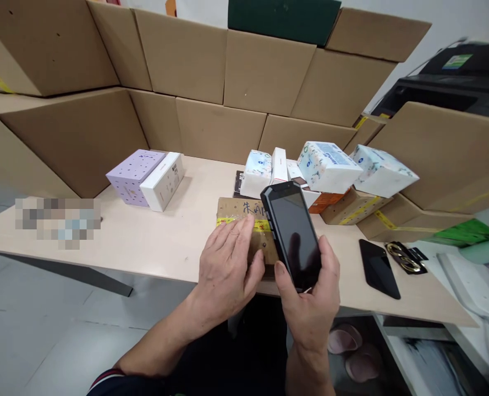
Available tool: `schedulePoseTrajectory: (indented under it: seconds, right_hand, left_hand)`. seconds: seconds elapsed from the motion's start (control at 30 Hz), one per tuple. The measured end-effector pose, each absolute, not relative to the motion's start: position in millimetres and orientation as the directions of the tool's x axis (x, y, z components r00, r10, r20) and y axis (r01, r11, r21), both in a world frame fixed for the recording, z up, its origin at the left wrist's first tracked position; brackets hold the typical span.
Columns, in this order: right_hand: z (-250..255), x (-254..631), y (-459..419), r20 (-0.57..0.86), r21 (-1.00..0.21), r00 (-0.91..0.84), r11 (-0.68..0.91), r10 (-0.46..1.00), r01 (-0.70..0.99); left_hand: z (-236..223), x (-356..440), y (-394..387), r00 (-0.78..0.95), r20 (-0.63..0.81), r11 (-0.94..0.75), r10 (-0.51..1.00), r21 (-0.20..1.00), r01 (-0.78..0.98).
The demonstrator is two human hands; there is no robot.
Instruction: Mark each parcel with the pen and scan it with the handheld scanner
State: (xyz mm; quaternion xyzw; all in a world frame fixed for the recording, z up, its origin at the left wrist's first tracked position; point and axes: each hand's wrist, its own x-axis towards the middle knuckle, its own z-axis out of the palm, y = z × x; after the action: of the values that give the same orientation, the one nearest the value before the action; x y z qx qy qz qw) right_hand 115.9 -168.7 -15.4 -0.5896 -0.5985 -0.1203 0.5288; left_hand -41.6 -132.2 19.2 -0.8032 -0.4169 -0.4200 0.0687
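Observation:
A small brown cardboard box (274,254) with yellow tape and handwriting on top sits at the table's front edge. My left hand (230,261) lies flat on it, fingers stretched out over the tape. Held upright and tilted above the box's right side is a black rugged smartphone (296,234), its screen dark. My right hand (310,291) grips its lower end, thumb on the left edge and fingers on the right. The phone hides part of the box and its writing.
A purple box (132,173) and a white box (164,184) stand at back left. Several tissue packs (329,168) rest among cartons at back right. A black phone (378,269) lies on the right beside a gold cable (405,257). Cardboard walls (221,126) surround the table (153,242).

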Motion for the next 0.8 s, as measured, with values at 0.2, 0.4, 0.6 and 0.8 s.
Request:
schedulePoseTrajectory:
  seconds: [0.2, 0.4, 0.6, 0.8]
  right_hand:
    - [-11.3, 112.4, -176.6, 0.752, -0.464, 0.234, 0.242, 0.616, 0.852]
    - [-11.0, 111.0, -174.0, 0.763, -0.419, 0.209, 0.222, 0.611, 0.880]
    - [-8.5, 112.2, -174.2, 0.755, -0.412, 0.199, 0.217, 0.625, 0.885]
    - [-7.2, 114.6, -175.0, 0.739, -0.419, 0.190, 0.220, 0.647, 0.881]
  left_hand:
    - [19.3, -40.7, -131.7, 0.309, 0.719, -0.645, 0.622, 0.247, 0.723]
    - [18.6, -40.3, -131.6, 0.312, 0.733, -0.655, 0.604, 0.235, 0.718]
    - [18.0, -40.5, -131.3, 0.306, 0.734, -0.658, 0.606, 0.247, 0.711]
    - [18.0, -40.7, -132.3, 0.306, 0.740, -0.665, 0.599, 0.247, 0.704]
